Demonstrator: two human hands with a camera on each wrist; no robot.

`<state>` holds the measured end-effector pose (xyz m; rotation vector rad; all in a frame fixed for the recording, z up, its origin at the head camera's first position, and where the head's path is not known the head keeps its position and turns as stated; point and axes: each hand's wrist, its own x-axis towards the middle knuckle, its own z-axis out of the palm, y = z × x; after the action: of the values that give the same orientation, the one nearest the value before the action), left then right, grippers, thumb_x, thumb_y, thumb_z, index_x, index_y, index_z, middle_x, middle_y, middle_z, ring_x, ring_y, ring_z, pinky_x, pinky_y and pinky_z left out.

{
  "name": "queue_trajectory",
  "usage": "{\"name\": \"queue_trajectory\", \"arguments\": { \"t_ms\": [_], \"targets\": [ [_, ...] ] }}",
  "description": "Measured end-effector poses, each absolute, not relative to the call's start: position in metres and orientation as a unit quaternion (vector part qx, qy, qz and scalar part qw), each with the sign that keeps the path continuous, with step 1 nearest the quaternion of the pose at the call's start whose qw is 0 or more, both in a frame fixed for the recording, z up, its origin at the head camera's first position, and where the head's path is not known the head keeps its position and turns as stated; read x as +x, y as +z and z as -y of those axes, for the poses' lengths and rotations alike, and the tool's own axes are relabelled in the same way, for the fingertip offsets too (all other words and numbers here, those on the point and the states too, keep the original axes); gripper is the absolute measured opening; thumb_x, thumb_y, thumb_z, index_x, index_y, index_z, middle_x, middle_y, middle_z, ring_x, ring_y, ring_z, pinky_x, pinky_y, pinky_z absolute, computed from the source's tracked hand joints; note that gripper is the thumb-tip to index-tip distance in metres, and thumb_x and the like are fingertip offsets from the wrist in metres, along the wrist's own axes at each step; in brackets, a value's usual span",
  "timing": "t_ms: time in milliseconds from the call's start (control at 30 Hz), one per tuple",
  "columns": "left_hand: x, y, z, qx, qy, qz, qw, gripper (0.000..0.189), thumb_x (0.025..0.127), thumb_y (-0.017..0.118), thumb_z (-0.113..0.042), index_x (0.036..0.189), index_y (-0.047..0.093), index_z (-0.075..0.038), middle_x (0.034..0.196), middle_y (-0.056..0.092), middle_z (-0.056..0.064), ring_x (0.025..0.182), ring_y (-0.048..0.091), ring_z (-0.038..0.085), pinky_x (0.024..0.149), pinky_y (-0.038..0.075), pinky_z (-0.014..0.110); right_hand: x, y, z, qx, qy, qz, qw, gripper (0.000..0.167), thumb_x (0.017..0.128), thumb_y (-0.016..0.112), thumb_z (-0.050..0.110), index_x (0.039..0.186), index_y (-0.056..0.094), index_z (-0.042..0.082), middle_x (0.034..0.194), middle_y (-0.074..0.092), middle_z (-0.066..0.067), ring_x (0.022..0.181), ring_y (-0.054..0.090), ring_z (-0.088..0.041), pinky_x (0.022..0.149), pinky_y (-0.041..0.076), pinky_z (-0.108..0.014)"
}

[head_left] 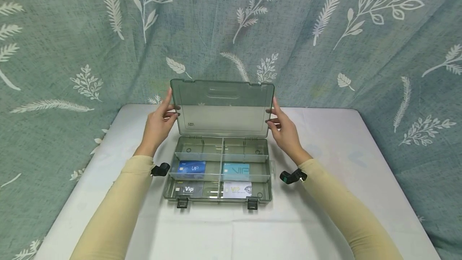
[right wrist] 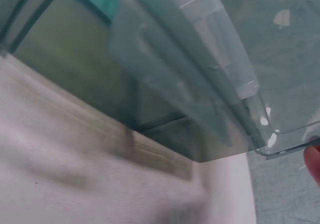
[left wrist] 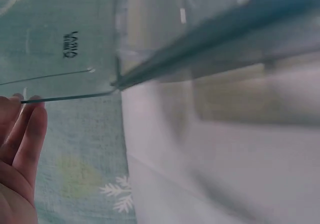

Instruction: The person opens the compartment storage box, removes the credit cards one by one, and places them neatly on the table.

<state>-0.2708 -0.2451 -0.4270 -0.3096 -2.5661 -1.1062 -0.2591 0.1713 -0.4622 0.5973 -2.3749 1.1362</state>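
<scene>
A translucent grey-green plastic compartment box [head_left: 245, 200] lies on the table with its hinged lid [head_left: 223, 121] raised upright. My left hand [head_left: 157, 128] pinches the lid's left edge, and my right hand [head_left: 286, 135] holds its right edge. In the middle row are a blue VIP card [head_left: 193, 167] at left and a light-blue VIP card [head_left: 236, 169] at right. The front row has a dark grey Vip card [head_left: 189, 189] at left and a white VIP card [head_left: 237, 189] at right. Only a fingertip [right wrist: 312, 161] shows in the right wrist view, at the lid's rim.
Two dark latches, left [head_left: 182, 202] and right [head_left: 252, 203], hang open at the box's front. Clear dividers [head_left: 202, 177] split the box into several compartments. A white cloth covers the table [head_left: 325, 131], and a green leaf-patterned curtain [head_left: 223, 23] hangs behind.
</scene>
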Motion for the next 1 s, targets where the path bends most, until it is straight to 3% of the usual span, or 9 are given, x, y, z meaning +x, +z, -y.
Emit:
{"name": "queue_trajectory", "arguments": {
  "t_ms": [667, 1000],
  "targets": [
    [-0.265, -0.436, 0.248, -0.125, -0.362, 0.912, 0.149, 0.094, 0.098, 0.064, 0.004, 0.163, 0.012, -0.040, 0.136, 0.062, 0.024, 0.108, 0.068, 0.040, 0.094, 0.059, 0.051, -0.253, -0.477, -0.173, 0.211, 0.407, 0.875, 0.157, 0.094, 0.097, 0.065, -0.005, 0.166, 0.009, 0.027, 0.139, 0.057, -0.013, 0.099, 0.072, -0.027, 0.082, 0.063, -0.040],
    [-0.261, -0.443, 0.251, -0.133, -0.352, 0.918, 0.126, 0.093, 0.098, 0.064, 0.003, 0.163, 0.013, -0.038, 0.141, 0.061, 0.017, 0.099, 0.072, 0.039, 0.083, 0.060, 0.056, -0.247, -0.485, -0.174, 0.215, 0.408, 0.879, 0.121, 0.096, 0.095, 0.067, -0.005, 0.166, 0.009, 0.025, 0.151, 0.049, -0.011, 0.097, 0.072, -0.026, 0.081, 0.064, -0.035]
  ]
}}
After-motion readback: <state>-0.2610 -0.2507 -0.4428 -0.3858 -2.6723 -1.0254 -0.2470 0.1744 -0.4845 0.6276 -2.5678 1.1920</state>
